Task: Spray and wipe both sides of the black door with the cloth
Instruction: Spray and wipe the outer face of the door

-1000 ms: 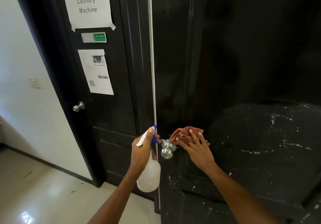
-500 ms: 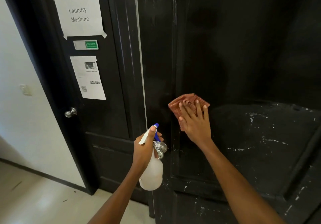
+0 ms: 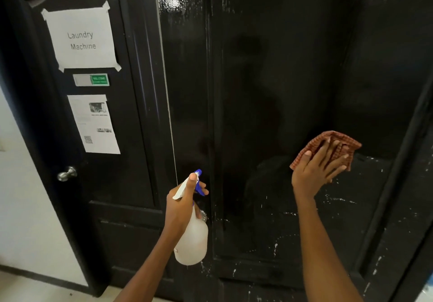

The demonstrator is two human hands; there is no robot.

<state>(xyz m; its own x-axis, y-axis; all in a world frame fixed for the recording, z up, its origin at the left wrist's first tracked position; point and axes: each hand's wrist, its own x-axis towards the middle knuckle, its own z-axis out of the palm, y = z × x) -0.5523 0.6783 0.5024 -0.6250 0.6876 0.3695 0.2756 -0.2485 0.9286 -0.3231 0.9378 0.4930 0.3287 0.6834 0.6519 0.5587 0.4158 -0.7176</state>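
While the right hand (image 3: pixel 314 172) presses the reddish checked cloth (image 3: pixel 328 144) flat against the black door (image 3: pixel 269 90), fingers spread and straight over the fabric, wiping of this face looks well under way. Cloth sits on the right part of the central panel, at about mid height, just above a band of pale specks. Left hand (image 3: pixel 185 205) wraps around the neck of the white spray bottle (image 3: pixel 192 243), thumb lying along the top of the head and a finger near the blue trigger; nozzle points toward the door's left edge, close to it but, as far as can be told, not touching. Upper panel gleams wet and glossy, so probably sprayed and wiped already. Lower panel and right frame carry white flecks and streaks, so likely not yet cleaned, or paint that will not shift. Other side of the door out of view; judged wholly left to do. Beside it stands another dark door (image 3: pixel 70 184) bearing a taped "Laundry Machine" sign (image 3: pixel 82 39) and a metal knob (image 3: pixel 66 174).
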